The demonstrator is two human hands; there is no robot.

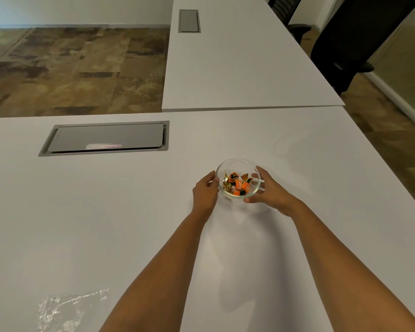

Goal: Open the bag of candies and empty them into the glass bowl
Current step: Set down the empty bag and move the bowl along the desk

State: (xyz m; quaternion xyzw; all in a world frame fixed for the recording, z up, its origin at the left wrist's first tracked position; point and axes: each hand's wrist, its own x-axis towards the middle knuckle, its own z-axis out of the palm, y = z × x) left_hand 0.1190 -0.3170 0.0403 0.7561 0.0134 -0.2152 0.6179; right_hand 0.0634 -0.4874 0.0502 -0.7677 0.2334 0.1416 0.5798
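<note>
Overhead, white table [82, 212] meets mottled brown carpet [70, 68].

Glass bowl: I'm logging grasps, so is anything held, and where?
Yes: the glass bowl of candies is held by its sides, left hand and right hand on opposite sides.

The glass bowl [237, 179] stands upright on the white surface [106, 224], holding a small heap of candies [237, 184] — orange, gold and dark wrappers. The clear bag [65, 307] lies flat and crumpled — at the bowl's seven o'clock, well apart.
</note>
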